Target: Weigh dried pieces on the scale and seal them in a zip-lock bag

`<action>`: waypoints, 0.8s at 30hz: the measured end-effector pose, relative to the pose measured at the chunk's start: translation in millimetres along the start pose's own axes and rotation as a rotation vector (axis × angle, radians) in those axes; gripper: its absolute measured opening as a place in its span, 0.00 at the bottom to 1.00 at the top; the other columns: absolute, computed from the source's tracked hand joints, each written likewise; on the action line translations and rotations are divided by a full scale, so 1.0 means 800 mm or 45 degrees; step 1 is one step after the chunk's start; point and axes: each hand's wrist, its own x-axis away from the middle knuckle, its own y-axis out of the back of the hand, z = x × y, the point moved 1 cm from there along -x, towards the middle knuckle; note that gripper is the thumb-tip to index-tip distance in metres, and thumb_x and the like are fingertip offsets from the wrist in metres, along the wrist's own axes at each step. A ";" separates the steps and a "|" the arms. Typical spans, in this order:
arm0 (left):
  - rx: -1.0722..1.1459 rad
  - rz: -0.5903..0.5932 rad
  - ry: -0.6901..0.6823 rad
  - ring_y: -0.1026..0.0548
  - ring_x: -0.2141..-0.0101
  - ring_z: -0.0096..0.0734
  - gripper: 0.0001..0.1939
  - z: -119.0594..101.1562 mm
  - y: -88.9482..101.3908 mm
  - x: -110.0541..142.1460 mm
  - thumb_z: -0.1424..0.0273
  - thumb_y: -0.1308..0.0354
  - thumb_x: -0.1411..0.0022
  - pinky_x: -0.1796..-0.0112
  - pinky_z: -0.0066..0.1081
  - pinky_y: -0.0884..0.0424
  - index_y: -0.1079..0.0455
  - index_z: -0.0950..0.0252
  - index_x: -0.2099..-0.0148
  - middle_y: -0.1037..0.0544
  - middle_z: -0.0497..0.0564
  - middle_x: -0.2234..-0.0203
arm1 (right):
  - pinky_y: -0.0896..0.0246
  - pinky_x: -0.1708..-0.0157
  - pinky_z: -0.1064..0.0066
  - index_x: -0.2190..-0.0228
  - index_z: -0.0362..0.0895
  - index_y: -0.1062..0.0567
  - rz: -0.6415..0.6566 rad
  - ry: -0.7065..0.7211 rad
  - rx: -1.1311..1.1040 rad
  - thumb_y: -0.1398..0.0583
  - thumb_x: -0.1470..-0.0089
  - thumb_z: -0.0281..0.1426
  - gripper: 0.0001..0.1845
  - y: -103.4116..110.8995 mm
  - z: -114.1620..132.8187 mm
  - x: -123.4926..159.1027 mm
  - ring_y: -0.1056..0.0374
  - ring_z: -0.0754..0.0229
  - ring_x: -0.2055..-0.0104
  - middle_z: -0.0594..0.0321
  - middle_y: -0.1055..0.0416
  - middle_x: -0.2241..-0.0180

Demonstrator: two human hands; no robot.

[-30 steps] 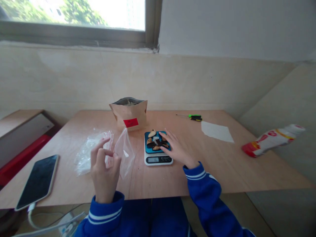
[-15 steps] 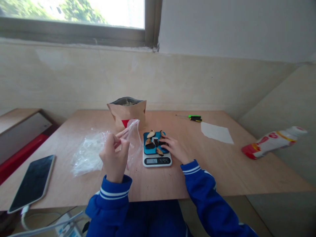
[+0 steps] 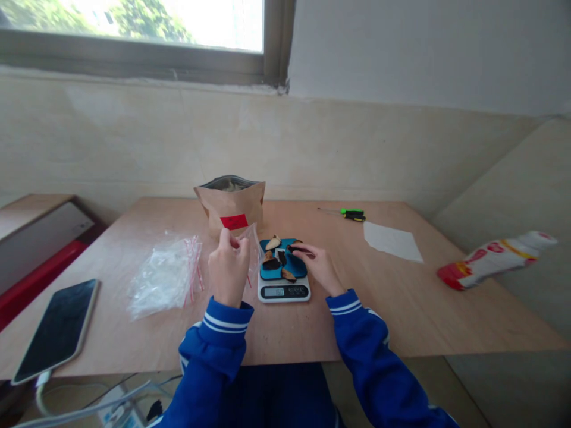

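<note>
My left hand [image 3: 229,268] is closed in a pinch on the edge of a clear zip bag [image 3: 254,252], which hangs just left of a small kitchen scale [image 3: 284,292]. On the scale's blue platform lie several dried slices, among them a pale slice [image 3: 273,242], a brown-and-black slice [image 3: 269,260] and a brown slice [image 3: 288,274]. Over the platform's right side, my right hand [image 3: 322,270] pinches a dark dried slice [image 3: 294,248] between thumb and fingers. The display is lit, its digits too small to read surely.
Behind the scale stands an open brown paper pouch [image 3: 236,205] with a red label. Clear bags [image 3: 163,276] lie left, beyond them a phone [image 3: 57,327] on a cable. Right are screwdrivers [image 3: 354,214], white paper [image 3: 392,242] and a tilted-looking bottle [image 3: 495,260].
My left hand has moved right and the zip bag is now lower, beside the scale. My right hand's fingers have closed on a dark slice and drawn slightly to the right.
</note>
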 end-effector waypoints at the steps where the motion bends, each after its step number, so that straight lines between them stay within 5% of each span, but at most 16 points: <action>1: -0.007 0.006 0.005 0.36 0.80 0.28 0.09 0.001 -0.002 0.000 0.70 0.47 0.41 0.74 0.29 0.49 0.44 0.60 0.72 0.36 0.43 0.82 | 0.30 0.54 0.58 0.63 0.44 0.19 -0.024 -0.033 -0.096 0.35 0.50 0.39 0.14 -0.001 0.007 0.000 0.24 0.52 0.58 0.56 0.20 0.60; 5: -0.038 0.028 0.019 0.32 0.79 0.31 0.08 0.003 -0.009 0.000 0.69 0.47 0.40 0.74 0.29 0.48 0.41 0.60 0.71 0.34 0.44 0.82 | 0.28 0.53 0.58 0.60 0.45 0.21 -0.068 -0.187 -0.548 0.34 0.53 0.45 0.21 -0.010 0.049 0.003 0.24 0.55 0.58 0.58 0.21 0.59; 10: -0.035 0.040 0.029 0.30 0.78 0.32 0.06 -0.002 -0.011 0.007 0.69 0.47 0.39 0.74 0.29 0.48 0.40 0.61 0.70 0.32 0.45 0.82 | 0.26 0.54 0.60 0.62 0.44 0.21 0.140 -0.371 -0.846 0.33 0.55 0.46 0.22 -0.042 0.090 0.005 0.24 0.58 0.60 0.61 0.20 0.63; 17: 0.019 0.018 0.064 0.32 0.79 0.31 0.06 0.001 -0.006 0.011 0.69 0.49 0.38 0.75 0.29 0.48 0.41 0.60 0.68 0.33 0.44 0.82 | 0.28 0.53 0.59 0.58 0.43 0.22 0.132 -0.136 -0.410 0.36 0.52 0.49 0.27 -0.079 0.109 0.009 0.24 0.53 0.57 0.54 0.21 0.59; 24: 0.044 -0.021 0.100 0.35 0.80 0.30 0.07 0.012 0.003 0.006 0.70 0.51 0.40 0.75 0.29 0.48 0.45 0.60 0.70 0.37 0.43 0.82 | 0.33 0.49 0.62 0.55 0.48 0.24 0.135 0.215 0.118 0.46 0.38 0.40 0.16 -0.028 0.097 0.018 0.29 0.57 0.51 0.57 0.25 0.53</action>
